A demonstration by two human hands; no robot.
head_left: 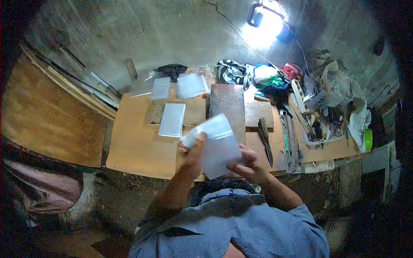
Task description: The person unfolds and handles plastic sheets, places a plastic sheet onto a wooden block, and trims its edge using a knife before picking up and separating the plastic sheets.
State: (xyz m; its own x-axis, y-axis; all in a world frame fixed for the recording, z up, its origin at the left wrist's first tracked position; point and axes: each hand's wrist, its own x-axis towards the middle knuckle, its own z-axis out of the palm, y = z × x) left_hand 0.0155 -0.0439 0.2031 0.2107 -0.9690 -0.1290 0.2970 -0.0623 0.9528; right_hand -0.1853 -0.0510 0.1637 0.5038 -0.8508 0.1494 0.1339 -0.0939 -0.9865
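Translucent plastic sheets or bags (221,150) are held up between my two hands, over the front edge of the table. My left hand (191,157) grips their left side, thumb on top. On the lower right side, the fingers of my right hand (247,163) pinch the edge. A stack of similar white sheets (172,120) lies on a light board (152,112) to the left of my hands. Behind it are two more piles, one on the left (160,88) and a wider one (189,85). A dark wooden board (227,101) lies just beyond the held sheets.
A large knife or shears (265,139) lies right of my hands. Cloth and plastic bundles (234,73) line the back. A tray of small tools (320,129) and a power strip (300,96) are at the right. A bright lamp (266,26) hangs above.
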